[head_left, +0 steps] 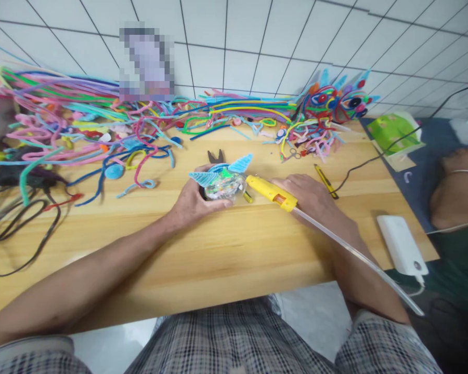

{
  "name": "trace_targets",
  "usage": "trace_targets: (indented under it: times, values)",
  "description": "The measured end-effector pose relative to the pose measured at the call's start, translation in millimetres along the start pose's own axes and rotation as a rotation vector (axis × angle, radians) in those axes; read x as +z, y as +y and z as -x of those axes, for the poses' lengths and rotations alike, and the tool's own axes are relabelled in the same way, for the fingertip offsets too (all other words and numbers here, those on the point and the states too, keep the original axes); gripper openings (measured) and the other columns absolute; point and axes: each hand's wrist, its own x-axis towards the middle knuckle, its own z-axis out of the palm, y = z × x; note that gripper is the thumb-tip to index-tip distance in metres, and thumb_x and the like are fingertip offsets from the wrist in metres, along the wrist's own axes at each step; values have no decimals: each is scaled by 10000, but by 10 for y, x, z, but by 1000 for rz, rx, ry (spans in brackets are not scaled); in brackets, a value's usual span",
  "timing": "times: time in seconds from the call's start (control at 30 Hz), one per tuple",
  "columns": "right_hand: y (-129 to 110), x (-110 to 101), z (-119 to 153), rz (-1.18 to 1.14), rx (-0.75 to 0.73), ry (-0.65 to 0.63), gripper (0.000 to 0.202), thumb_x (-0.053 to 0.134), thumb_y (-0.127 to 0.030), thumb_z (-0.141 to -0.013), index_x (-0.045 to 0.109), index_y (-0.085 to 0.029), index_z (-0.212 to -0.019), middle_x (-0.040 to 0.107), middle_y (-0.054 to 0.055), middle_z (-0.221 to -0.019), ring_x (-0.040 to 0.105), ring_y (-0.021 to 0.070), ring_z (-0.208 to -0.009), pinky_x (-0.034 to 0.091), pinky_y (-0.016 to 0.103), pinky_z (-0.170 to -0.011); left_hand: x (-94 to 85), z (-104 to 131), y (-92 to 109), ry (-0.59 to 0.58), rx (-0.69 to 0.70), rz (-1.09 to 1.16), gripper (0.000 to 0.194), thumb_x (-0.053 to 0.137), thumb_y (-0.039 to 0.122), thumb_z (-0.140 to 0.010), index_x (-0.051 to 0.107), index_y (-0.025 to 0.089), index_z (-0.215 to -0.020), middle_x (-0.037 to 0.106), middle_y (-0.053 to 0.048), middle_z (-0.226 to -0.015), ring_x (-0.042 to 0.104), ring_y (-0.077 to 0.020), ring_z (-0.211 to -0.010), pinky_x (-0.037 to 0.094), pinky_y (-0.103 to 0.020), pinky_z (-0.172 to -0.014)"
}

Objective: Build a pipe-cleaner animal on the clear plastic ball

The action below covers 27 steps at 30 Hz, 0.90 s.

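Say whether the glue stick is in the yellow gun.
Partly in: the glue stick enters the rear of the glue gun, a long length protruding.

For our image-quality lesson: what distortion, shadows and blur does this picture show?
Head view: lines on the wall fan outwards, suggesting a wide lens; head view: a soft shadow darkens the table beside the right forearm; head view: fine detail on the craft piece looks soft; head view: a pixelated patch hides one area.

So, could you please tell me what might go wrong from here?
The yellow glue gun has its tip close to the craft piece in the left hand, so stray glue might reach that hand. The long glue stick behind could bump the right forearm. The black cord might snag the yellow knife nearby.
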Motion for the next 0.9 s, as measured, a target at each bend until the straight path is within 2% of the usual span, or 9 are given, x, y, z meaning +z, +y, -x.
trace_targets:
  times: [0.37,0.57,0.9]
  values:
    - [-56,34,10,7,19,33,339,487,-254,-1112,684,-234,-1387,792,88,-1043,723,274,-991,526,391,-868,7,-5,30,-7,-14,42,1022,1029,611,-662,569,250,-1501,731,-142,-1375,733,-350,-1294,610,-493,-1122]
    - [-16,-14,11,3,-8,11,354,451,-263,-1127,678,-235,-1397,785,89,-1035,720,270,-971,525,384,-845,-3,3,17,15,-21,-11,945,1013,592,-686,596,237,-1456,722,-145,-1387,706,-362,-1336,571,-531,-1170]
    - [1,20,0,9,-15,14,370,451,-242,-1128,680,-245,-1419,782,85,-1019,727,269,-964,544,385,-853,-2,3,11,22,-15,-1,932,1020,547,-685,587,232,-1448,712,-144,-1402,725,-341,-1306,590,-491,-1139]
